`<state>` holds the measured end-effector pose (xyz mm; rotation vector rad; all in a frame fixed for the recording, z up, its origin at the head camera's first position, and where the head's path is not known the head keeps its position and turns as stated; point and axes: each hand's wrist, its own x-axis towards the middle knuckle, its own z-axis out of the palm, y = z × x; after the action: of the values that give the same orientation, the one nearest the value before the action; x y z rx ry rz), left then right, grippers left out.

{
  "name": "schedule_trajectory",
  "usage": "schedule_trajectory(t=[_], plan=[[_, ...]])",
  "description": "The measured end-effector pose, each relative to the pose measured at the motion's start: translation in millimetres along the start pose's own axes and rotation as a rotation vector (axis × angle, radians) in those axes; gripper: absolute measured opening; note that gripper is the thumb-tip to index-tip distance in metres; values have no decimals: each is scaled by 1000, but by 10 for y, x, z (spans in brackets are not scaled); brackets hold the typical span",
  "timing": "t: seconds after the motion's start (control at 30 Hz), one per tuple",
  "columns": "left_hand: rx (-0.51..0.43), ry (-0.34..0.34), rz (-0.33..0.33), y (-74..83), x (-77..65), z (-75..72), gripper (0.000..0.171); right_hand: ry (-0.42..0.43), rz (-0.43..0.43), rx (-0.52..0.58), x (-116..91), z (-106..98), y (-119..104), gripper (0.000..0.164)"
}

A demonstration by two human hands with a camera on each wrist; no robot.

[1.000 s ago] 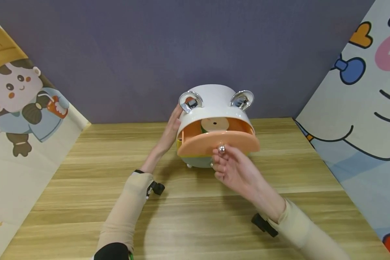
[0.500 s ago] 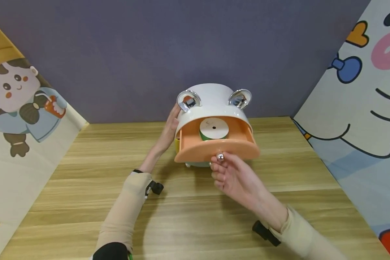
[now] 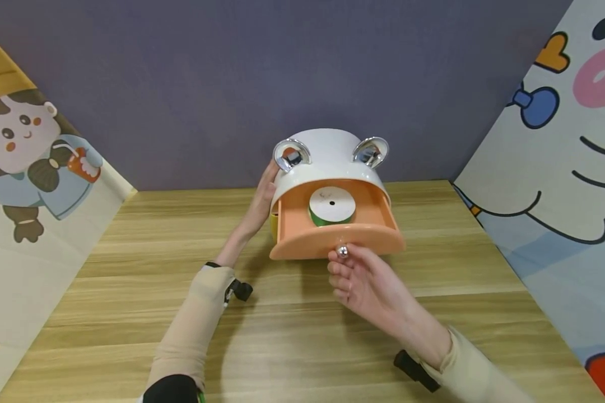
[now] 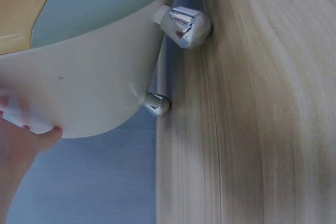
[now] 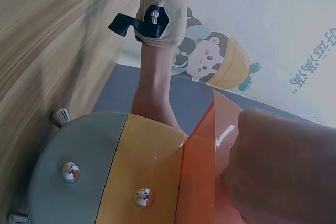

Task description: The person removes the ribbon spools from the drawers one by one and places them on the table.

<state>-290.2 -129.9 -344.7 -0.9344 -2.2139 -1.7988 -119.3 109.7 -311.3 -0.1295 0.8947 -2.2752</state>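
Observation:
A small rounded white drawer cabinet [image 3: 327,151] with two silver ear-shaped pieces stands on the table. Its orange top drawer [image 3: 302,244] is pulled out. Inside the drawer lies a white-topped round spool [image 3: 332,205] with a green side and a small centre hole. My right hand [image 3: 368,288] pinches the drawer's silver knob [image 3: 341,251] between thumb and fingers. My left hand [image 3: 260,204] rests against the cabinet's left side, its fingertips hidden behind an ear. In the right wrist view, the yellow drawer [image 5: 142,171] and the grey-blue drawer [image 5: 79,161] are closed.
The cabinet stands on short silver feet [image 4: 185,27] on a wood-grain table [image 3: 292,336]. Behind it rises a grey-purple wall panel [image 3: 222,95]. Cartoon-printed panels flank the table, a left one [image 3: 30,280] and a right one [image 3: 575,224].
The orange drawer has slid further out toward me, my right hand drawing back with its knob. More of the spool now shows. My left hand stays against the cabinet.

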Motion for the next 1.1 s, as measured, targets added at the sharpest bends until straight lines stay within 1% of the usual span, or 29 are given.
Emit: schedule_trajectory(t=[0.2, 0.47, 0.67, 0.83, 1.0, 1.1], plan=[[1, -3, 4, -5, 23, -8, 109, 4, 12, -10, -49, -3, 14, 35], [-6, 3, 4, -14, 17, -12, 110, -30, 26, 15, -91, -23, 41, 35], [-9, 1, -12, -25, -1, -25, 108, -37, 30, 35, -125, -30, 73, 36], [-8, 2, -22, -24, -9, -22, 109, -63, 36, 48, -146, -37, 97, 38], [-5, 1, -26, -18, -14, -9, 109, -71, 25, 38, -154, -55, 122, 39], [0, -2, -21, -9, -16, 2, 110, -97, 13, 50, -167, -85, 138, 43]])
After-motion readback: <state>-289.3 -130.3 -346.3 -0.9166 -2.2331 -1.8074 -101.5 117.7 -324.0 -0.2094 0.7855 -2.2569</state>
